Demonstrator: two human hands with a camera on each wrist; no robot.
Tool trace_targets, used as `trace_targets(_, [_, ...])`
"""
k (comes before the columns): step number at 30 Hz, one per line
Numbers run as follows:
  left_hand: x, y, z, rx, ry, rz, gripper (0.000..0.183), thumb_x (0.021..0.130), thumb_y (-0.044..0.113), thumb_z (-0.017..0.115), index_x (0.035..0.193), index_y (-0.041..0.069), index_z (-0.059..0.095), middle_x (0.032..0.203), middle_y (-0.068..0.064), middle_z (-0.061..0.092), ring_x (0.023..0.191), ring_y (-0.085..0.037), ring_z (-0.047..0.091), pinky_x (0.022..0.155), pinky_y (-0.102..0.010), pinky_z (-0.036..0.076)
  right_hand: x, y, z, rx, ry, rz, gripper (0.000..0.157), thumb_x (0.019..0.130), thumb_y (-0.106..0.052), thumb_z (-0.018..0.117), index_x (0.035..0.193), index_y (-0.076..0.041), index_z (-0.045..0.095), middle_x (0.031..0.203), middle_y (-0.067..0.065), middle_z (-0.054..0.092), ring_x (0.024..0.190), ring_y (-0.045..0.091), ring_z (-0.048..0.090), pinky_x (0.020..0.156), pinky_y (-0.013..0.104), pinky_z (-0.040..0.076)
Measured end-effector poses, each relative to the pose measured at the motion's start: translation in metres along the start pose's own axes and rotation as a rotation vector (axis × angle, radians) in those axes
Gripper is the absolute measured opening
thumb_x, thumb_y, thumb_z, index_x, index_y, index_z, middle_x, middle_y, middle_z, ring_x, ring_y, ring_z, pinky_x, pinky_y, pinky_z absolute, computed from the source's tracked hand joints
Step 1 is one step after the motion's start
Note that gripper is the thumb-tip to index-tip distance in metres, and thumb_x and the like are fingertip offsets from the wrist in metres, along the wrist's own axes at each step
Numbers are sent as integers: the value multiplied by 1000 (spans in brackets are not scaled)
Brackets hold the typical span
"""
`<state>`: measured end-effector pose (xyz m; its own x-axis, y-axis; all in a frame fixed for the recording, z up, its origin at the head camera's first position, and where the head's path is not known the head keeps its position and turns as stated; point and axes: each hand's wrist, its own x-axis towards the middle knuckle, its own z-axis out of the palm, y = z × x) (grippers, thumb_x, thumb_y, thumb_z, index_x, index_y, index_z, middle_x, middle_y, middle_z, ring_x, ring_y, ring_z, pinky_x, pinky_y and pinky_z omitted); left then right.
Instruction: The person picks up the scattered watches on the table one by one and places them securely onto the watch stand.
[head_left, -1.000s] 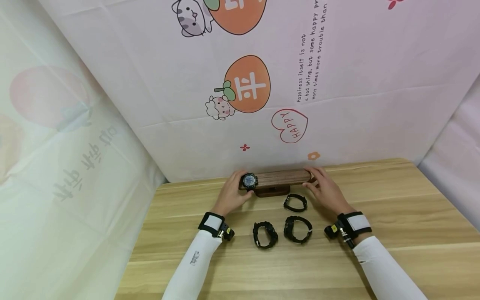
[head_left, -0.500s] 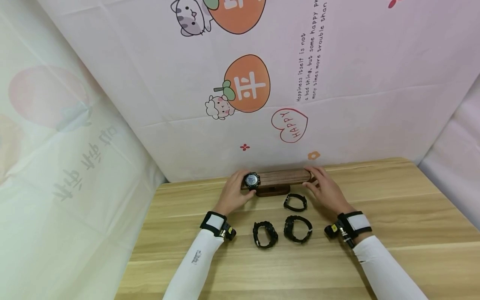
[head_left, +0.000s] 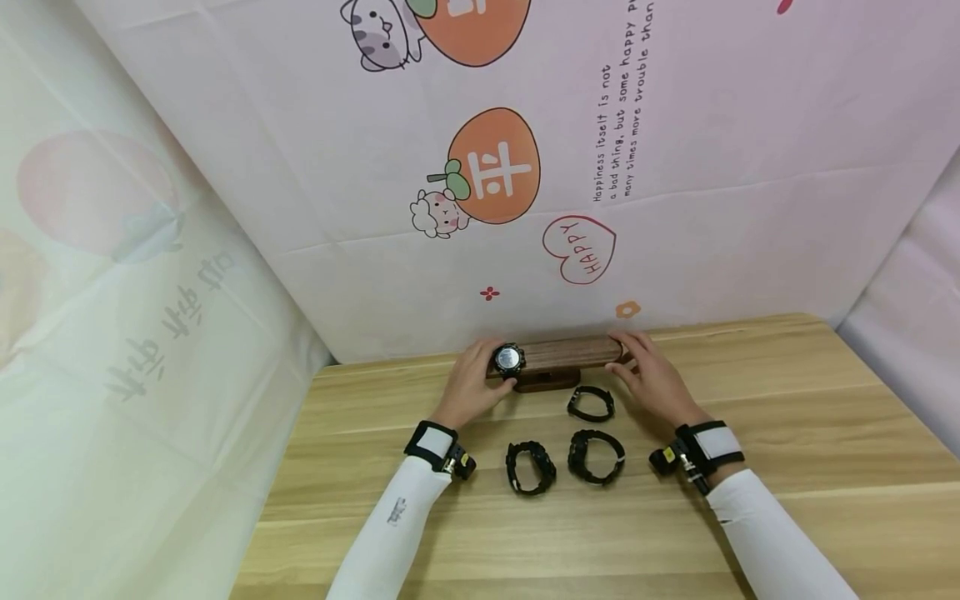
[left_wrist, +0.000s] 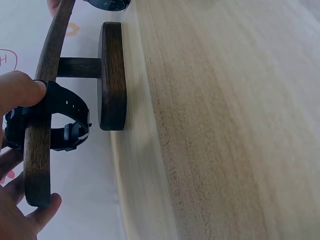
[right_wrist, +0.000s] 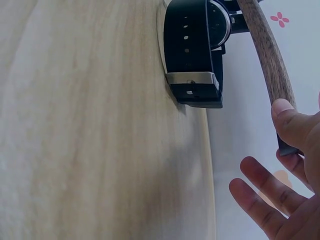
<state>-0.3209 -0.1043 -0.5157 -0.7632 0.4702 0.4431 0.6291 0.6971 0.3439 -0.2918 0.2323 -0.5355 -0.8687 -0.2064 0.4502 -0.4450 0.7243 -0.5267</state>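
Note:
A dark wooden watch stand [head_left: 572, 354] with a horizontal bar on a short post and base [left_wrist: 112, 75] stands at the table's back edge. A black digital wristwatch [head_left: 509, 358] is looped round the bar near its left end, its strap [left_wrist: 70, 102] buckled and hanging below. My left hand [head_left: 471, 387] holds this watch against the bar, thumb on the strap and fingers behind. At the bar's other end, my right hand [head_left: 651, 382] pinches the tip between thumb and index finger, its other fingers [right_wrist: 260, 200] spread.
Three more black watches lie in front of the stand on the wooden table [head_left: 600, 550]: one near watch [head_left: 591, 404] just before the base, a left watch [head_left: 530, 468] and a right watch [head_left: 596, 457]. A printed white cloth [head_left: 375, 275] hangs directly behind.
My left hand has slid the watch a little to the right along the bar, and its face has tilted up. The right hand stays at the bar's end.

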Motion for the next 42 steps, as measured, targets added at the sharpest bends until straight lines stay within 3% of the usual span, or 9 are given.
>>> trace_targets(6, [1, 1, 2, 11, 3, 2, 74, 81, 37, 74, 142, 10, 43, 143, -5, 46, 132, -20, 38, 110, -45, 33, 0, 0, 0, 4, -3, -1, 58, 93, -20, 65, 146, -14, 41, 139, 12, 41, 94, 24, 59, 70, 42, 56])
trace_targets(22, [4, 8, 1, 40, -15, -8, 71, 82, 41, 72, 142, 14, 44, 142, -2, 47, 131, -18, 39, 106, -44, 37, 0, 2, 0, -18, -16, 6, 59, 94, -22, 64, 146, -14, 39, 140, 13, 40, 91, 26, 59, 70, 42, 56])
trace_targets(42, [7, 13, 5, 65, -14, 1, 72, 83, 45, 70, 142, 14, 44, 142, -2, 47, 131, -19, 38, 106, -49, 35, -1, -1, -2, -17, -2, -7, 58, 93, -22, 64, 146, -15, 40, 139, 13, 42, 90, 26, 59, 69, 41, 56])
